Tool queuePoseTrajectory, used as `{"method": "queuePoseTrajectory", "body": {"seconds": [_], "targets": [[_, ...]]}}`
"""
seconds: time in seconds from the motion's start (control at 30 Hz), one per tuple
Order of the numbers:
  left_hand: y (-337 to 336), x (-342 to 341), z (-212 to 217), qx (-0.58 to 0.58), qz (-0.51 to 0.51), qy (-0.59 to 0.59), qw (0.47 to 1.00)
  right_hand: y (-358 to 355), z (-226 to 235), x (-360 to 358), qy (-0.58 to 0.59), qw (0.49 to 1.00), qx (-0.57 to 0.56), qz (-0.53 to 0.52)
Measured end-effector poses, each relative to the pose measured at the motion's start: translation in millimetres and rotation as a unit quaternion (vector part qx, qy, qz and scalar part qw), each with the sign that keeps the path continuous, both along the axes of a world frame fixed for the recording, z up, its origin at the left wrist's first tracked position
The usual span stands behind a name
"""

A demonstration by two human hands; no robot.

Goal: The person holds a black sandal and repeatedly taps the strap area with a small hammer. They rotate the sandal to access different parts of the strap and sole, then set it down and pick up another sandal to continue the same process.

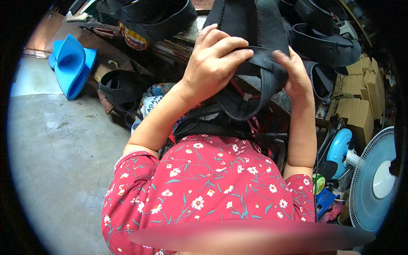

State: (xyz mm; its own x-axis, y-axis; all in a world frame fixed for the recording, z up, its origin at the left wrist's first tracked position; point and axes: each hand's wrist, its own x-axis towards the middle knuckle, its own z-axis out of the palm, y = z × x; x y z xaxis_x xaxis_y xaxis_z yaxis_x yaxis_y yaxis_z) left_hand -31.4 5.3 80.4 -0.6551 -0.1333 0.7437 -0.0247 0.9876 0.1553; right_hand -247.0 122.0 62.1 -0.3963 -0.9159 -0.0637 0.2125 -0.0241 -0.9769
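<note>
Between my two raised hands is a black shoe upper [238, 21], with visible stitching and a looped, open end hanging toward me. My left hand [216, 55] grips it from the left side, its fingers bent over the near edge. On the opposite side my right hand [295, 74] closes on it, the thumb on top and the other fingers hidden behind the material. More black uppers lie near it, one [325, 44] to the right and another [157, 19] to the upper left.
A curled blue sheet [70, 63] stands on the grey floor [63, 161] at left. Another black piece [121, 87] hangs low beside the cluttered bench. Cardboard boxes [357, 114] are stacked on the right, above a fan [374, 182] with a blue base close to my right arm.
</note>
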Motion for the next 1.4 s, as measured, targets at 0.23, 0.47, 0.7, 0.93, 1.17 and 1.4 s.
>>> {"method": "queuePoseTrajectory", "body": {"seconds": [0.23,0.47,0.7,0.93,1.17,1.4], "targets": [[-12,-8,-20,0.638,-0.152,0.153,0.74,2,8,6,-0.083,0.995,-0.055,-0.009],[-23,7,-26,0.831,-0.183,0.078,0.52,8,1,0,-0.101,0.992,-0.07,0.042],[-28,10,-21,0.791,-0.215,0.047,0.571,11,-6,-7,-0.096,0.994,-0.038,0.039],[-33,-5,-43,0.835,-0.332,0.074,0.433,6,-10,7,-0.184,0.973,-0.139,-0.014],[-29,-3,-39,0.786,-0.315,0.124,0.517,5,-5,1,-0.087,0.994,-0.064,0.009],[-32,1,-35,0.784,-0.239,0.096,0.565,13,-12,-2,-0.092,0.993,-0.058,0.049]]}}
